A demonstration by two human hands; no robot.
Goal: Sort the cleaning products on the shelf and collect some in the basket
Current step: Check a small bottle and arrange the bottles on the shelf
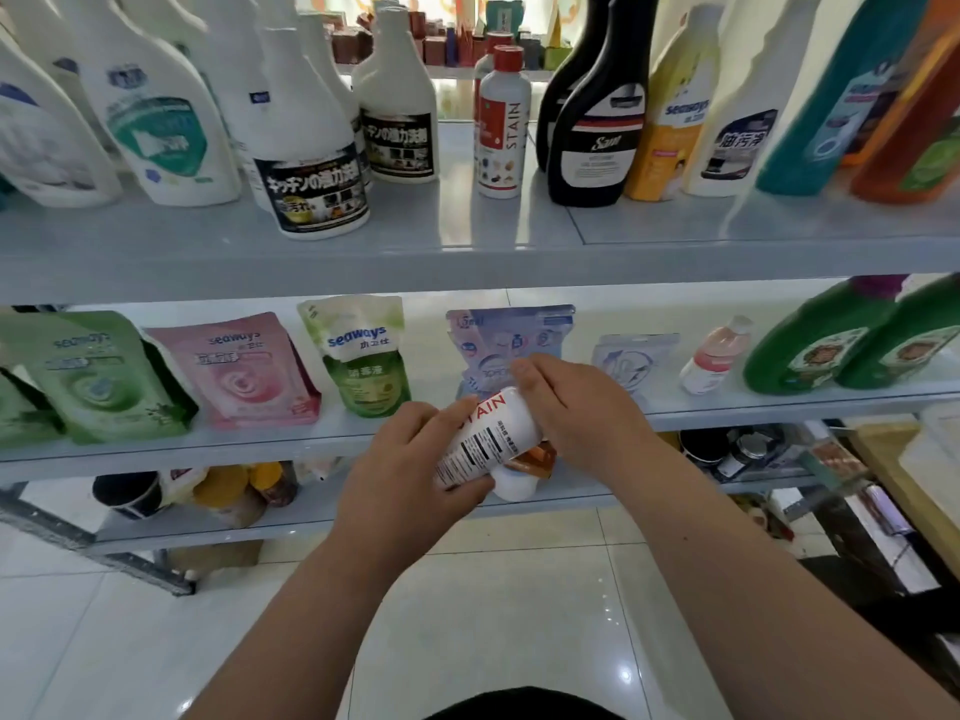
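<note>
A white bottle marked STAIN (488, 433) lies tilted between both my hands in front of the middle shelf. My left hand (410, 454) grips its lower body from the left. My right hand (566, 407) curls over its upper end, hiding the cap. A matching STAIN bottle with a red cap (501, 127) stands upright on the top shelf (467, 236). No basket is in view.
The top shelf carries white, black, yellow and teal spray bottles. The middle shelf (291, 439) holds seaways refill pouches (363, 356), blue packets, a small pink bottle (714, 356) and green jugs (810, 345). A lower shelf holds jars. A wooden counter (898, 475) stands at right.
</note>
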